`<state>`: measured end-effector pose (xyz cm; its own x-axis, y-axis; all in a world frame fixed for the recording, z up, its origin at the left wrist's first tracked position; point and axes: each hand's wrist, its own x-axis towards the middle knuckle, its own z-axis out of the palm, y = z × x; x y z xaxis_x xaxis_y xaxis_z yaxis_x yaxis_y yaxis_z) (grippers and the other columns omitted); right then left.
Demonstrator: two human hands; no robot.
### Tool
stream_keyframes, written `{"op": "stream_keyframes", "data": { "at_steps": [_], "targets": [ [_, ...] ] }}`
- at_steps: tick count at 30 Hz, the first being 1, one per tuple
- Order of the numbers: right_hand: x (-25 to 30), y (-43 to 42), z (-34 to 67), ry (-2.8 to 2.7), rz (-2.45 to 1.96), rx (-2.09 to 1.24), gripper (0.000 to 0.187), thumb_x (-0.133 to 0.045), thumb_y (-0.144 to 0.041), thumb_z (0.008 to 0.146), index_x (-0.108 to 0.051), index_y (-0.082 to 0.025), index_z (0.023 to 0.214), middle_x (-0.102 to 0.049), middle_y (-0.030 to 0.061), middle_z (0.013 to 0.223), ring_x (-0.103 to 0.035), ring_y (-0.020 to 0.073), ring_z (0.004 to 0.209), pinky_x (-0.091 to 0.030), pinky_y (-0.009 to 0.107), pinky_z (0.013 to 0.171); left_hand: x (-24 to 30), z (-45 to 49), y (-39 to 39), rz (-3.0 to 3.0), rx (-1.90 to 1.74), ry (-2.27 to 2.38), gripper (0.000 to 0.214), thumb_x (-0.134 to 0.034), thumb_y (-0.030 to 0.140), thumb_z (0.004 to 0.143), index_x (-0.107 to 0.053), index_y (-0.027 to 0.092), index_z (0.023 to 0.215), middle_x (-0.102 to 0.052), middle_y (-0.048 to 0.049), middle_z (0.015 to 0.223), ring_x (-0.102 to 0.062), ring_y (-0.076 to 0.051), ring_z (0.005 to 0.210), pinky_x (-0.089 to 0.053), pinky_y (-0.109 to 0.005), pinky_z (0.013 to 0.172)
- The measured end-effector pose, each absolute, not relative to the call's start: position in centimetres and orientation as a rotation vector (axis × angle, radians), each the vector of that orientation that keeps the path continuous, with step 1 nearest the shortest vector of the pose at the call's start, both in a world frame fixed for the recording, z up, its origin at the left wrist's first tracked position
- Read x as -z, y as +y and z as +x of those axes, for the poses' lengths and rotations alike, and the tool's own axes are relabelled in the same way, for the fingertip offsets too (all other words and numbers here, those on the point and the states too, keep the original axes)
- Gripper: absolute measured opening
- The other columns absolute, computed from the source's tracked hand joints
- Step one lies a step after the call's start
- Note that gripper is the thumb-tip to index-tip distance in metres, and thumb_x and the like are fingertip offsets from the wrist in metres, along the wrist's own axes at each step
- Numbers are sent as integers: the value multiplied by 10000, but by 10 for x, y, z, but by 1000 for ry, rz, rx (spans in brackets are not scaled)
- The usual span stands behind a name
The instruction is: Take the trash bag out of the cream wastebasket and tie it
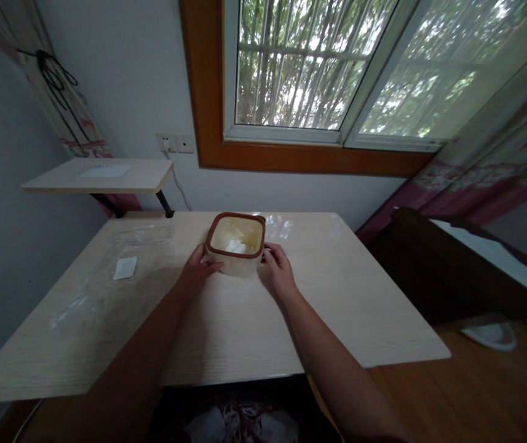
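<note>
A square translucent plastic food container point(234, 266) with a brown rim stands near the far edge of the pale wood-grain table point(318, 307). A white lump point(236, 246) lies inside it. My left hand point(196, 272) grips its near left corner, with the fingers across the front wall. My right hand point(279, 269) presses against its right side, with the fingertips at the near right corner. Both forearms reach in from the bottom of the view.
A clear plastic sheet point(110, 289) with a white card point(125, 268) lies on the table's left part. A wall shelf point(97, 175) sits above the table's far left corner. Dark wooden furniture stands to the right, beyond the table edge.
</note>
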<state>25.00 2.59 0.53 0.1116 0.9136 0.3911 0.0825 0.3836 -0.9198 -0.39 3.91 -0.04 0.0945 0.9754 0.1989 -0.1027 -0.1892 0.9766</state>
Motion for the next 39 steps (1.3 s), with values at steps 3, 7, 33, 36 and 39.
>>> {"op": "stream_keyframes", "data": {
  "at_steps": [3,7,33,36,39],
  "targets": [
    [-6,23,248,-1310,-951,-882,434,-473,-496,996,-533,-328,1392,-578,87,1350,-602,236,1126,-555,415,916,0,-4,39,1382,-1325,989,695,-820,328,705,-536,222,1330,-587,-121,1371,-572,-299,1266,-577,-408,940],
    [-4,21,248,-1420,-911,-880,563,-516,-509,981,-388,-389,1516,-511,87,1433,-579,243,1164,-533,458,981,-1,-5,39,1394,-1367,966,865,-835,336,677,-443,252,1444,-446,-146,1523,-427,-342,1412,-571,-403,946],
    [-16,13,249,-1711,-969,-207,694,-740,-334,877,-448,-321,1506,-520,110,1479,-464,299,1386,-407,533,1154,-3,-13,36,2177,-1512,1321,756,-612,677,842,-504,224,1438,-494,-162,1495,-459,-328,1408,-410,-502,1161],
    [-14,12,248,-1673,-992,-251,775,-755,-353,864,-379,-326,1542,-514,115,1481,-498,302,1362,-426,537,1139,-5,-12,33,2167,-1528,1326,771,-654,645,829,-482,233,1457,-493,-155,1499,-457,-320,1412,-406,-489,1167],
    [-12,12,247,-1656,-980,-268,852,-759,-351,861,-295,-327,1576,-520,119,1485,-525,303,1347,-448,542,1120,-5,-12,33,2124,-1520,1356,839,-688,612,817,-398,250,1516,-483,-145,1514,-457,-324,1414,-415,-485,1162]
  ]
}}
